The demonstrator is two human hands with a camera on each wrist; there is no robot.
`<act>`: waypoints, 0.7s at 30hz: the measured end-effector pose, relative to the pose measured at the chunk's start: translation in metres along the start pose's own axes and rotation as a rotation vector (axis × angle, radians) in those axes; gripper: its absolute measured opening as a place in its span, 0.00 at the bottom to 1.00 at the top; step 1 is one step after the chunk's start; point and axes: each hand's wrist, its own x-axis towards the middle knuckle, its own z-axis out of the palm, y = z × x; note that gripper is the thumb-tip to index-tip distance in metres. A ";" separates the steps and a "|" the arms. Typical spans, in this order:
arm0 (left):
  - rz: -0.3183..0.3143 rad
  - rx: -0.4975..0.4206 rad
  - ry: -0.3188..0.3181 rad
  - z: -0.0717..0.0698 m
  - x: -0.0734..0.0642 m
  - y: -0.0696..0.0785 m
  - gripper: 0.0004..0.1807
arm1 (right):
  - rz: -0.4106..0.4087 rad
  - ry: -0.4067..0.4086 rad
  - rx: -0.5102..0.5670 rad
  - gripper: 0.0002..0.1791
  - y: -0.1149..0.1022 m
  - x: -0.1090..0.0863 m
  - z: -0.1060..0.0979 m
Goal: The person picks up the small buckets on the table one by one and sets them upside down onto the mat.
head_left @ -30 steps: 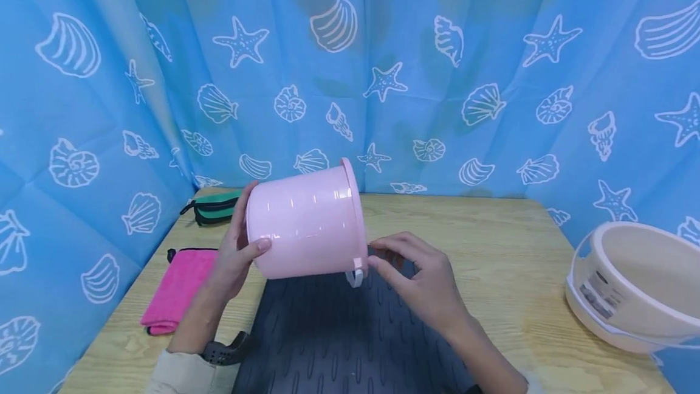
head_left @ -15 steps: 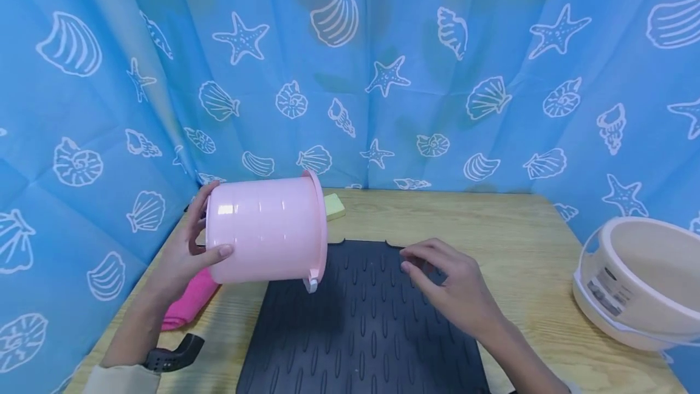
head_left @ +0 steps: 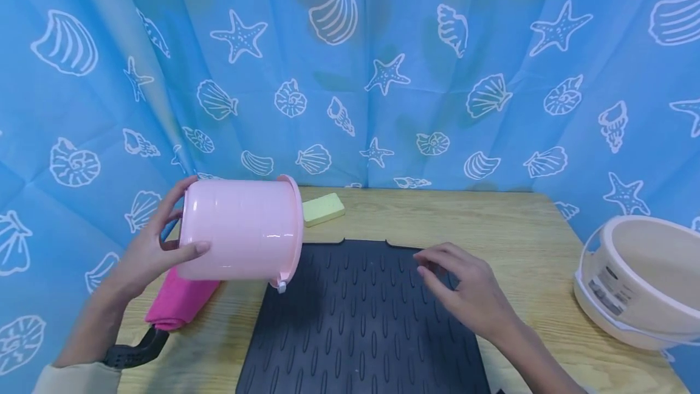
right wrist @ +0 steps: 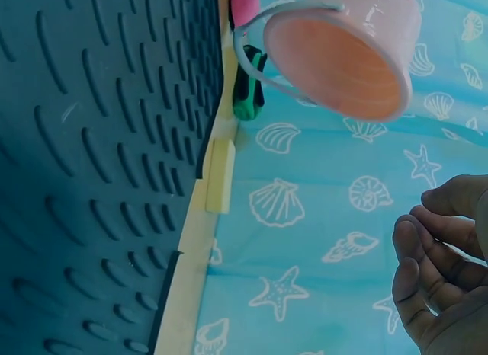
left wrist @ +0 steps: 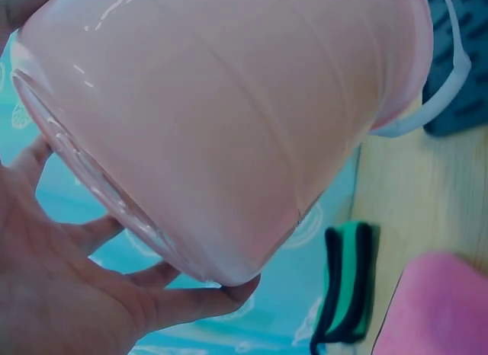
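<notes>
A pink bucket (head_left: 237, 230) lies tipped on its side in the air, its rim facing right. My left hand (head_left: 147, 248) grips it around the base, thumb on the near wall and fingers spread over the bottom edge. In the right wrist view the bucket's inside (right wrist: 335, 62) looks bare, and its pale handle (right wrist: 263, 20) hangs loose. Over the right part of a black ridged mat (head_left: 361, 321) hovers my right hand (head_left: 465, 287), fingers loosely bent and holding nothing.
A pink cloth (head_left: 183, 300) lies under the left arm. Behind the mat sits a yellow sponge (head_left: 324, 209). A beige bucket (head_left: 645, 278) with a handle stands at the right edge of the table. The left wrist view has a green-and-black pouch (left wrist: 349, 283).
My left hand has carried the pink bucket leftward, away from the right hand. My right hand has come off the bucket's rim and shifted slightly right. The yellow sponge has come into view.
</notes>
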 end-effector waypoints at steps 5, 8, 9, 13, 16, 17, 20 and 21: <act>-0.014 0.102 -0.005 -0.008 -0.001 -0.003 0.57 | -0.003 -0.005 -0.029 0.15 0.003 -0.004 -0.001; -0.009 0.130 -0.007 -0.011 -0.001 -0.005 0.57 | -0.008 -0.011 -0.038 0.16 0.005 -0.006 -0.003; -0.006 0.140 -0.008 -0.012 -0.001 -0.005 0.57 | -0.014 -0.012 -0.038 0.16 0.006 -0.007 -0.003; 0.000 0.178 -0.016 -0.017 0.000 -0.006 0.57 | -0.030 -0.008 -0.049 0.18 0.008 -0.009 -0.007; 0.004 0.212 -0.033 -0.018 0.002 -0.005 0.56 | -0.033 0.005 -0.071 0.18 0.011 -0.010 -0.012; 0.007 0.215 -0.042 -0.019 0.003 -0.004 0.56 | -0.034 0.009 -0.078 0.18 0.012 -0.010 -0.014; 0.011 0.226 -0.060 -0.022 0.005 -0.001 0.56 | -0.047 0.015 -0.091 0.19 0.015 -0.011 -0.018; 0.014 0.229 -0.064 -0.023 0.006 0.000 0.56 | -0.052 0.014 -0.092 0.19 0.016 -0.011 -0.019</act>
